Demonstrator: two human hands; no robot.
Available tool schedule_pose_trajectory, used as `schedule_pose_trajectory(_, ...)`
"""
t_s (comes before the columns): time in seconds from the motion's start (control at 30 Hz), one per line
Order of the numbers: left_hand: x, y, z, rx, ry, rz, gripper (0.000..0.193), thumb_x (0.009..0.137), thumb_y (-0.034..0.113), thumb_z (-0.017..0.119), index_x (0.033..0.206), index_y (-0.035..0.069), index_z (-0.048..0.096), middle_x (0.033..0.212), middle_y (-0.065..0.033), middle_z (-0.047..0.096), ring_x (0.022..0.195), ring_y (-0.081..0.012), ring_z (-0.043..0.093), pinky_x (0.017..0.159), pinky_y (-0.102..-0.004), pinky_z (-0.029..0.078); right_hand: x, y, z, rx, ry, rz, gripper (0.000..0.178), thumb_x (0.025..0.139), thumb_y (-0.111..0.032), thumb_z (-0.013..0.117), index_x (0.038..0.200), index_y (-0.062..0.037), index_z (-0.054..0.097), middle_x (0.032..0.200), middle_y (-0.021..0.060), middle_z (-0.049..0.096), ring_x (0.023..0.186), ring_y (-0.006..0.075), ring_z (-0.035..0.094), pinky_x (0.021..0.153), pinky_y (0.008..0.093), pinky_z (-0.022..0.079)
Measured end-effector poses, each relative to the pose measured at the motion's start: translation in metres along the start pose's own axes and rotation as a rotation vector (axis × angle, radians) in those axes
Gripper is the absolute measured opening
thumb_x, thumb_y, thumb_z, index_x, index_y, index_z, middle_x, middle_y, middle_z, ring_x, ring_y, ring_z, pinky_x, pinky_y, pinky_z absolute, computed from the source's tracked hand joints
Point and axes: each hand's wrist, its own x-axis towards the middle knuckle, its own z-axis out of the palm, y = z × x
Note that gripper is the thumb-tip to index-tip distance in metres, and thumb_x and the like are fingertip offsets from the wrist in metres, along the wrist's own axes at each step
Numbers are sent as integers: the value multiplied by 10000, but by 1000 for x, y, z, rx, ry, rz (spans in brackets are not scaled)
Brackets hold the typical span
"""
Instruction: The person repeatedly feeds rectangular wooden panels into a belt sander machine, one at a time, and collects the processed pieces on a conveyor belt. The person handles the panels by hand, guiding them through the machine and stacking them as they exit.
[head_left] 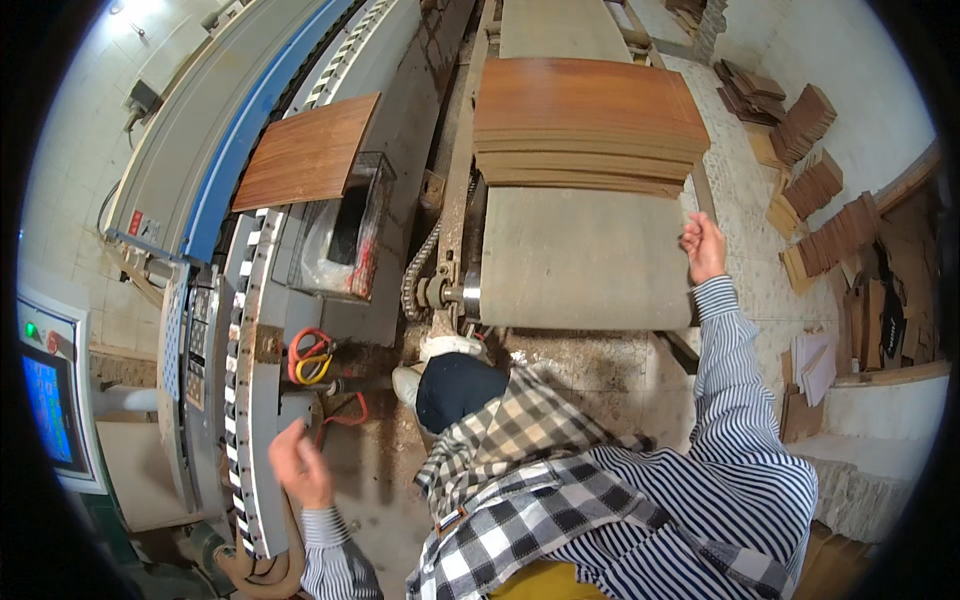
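Two empty, loosely open hands: left hand (300, 465) beside one machine (250, 330), right hand (703, 246) by one board stack (588, 125).

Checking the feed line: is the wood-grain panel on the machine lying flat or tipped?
Flat: the wood-grain panel lies face-up on the machine's feed track, with neither hand touching it.

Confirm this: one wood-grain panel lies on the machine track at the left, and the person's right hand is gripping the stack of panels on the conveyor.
Not quite. In the head view the right hand is beside the conveyor, apart from the stack of panels. The single panel does lie on the track.
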Motion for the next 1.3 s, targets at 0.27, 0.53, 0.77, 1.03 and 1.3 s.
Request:
schedule_pose_trajectory(0.27,100,72,230,-938,-618,-398,477,816,51,556,1266,21,401,1179,-127,518,998,-167,527,890,-290,413,173,2,-8,-76,123,-70,259,891,-228,478,1098,-82,533,955,21,582,817,131,551,686,273,475)
schedule_pose_trajectory(0.53,186,129,365,-1006,-620,-390,811,791,32,567,1402,79,36,1437,-179,133,1303,-310,216,1040,-375,248,243,2,13,-97,87,-80,283,898,-241,460,1119,-73,519,992,28,571,861,139,538,725,281,458)
schedule_pose_trajectory(0.77,194,164,406,-1233,-612,-490,806,772,-23,520,1397,44,16,1446,-159,128,1331,-256,153,1056,-333,184,267,11,4,-78,88,-91,305,905,-253,444,1137,-66,507,1025,34,561,899,147,527,759,288,444)
schedule_pose_trajectory(1.03,189,177,411,-1015,-457,-355,679,714,-7,483,1345,-11,233,1345,-194,348,1255,-271,318,1024,-295,230,257,13,-3,-67,58,-90,330,912,-266,425,1158,-57,493,1063,41,550,942,156,514,797,296,427)
schedule_pose_trajectory(1.3,172,166,382,-984,-486,-386,572,740,0,445,1299,-19,323,1287,-202,419,1186,-283,402,995,-292,279,203,17,-31,-36,46,-74,355,919,-279,407,1179,-48,479,1100,47,539,986,164,502,836,304,410)
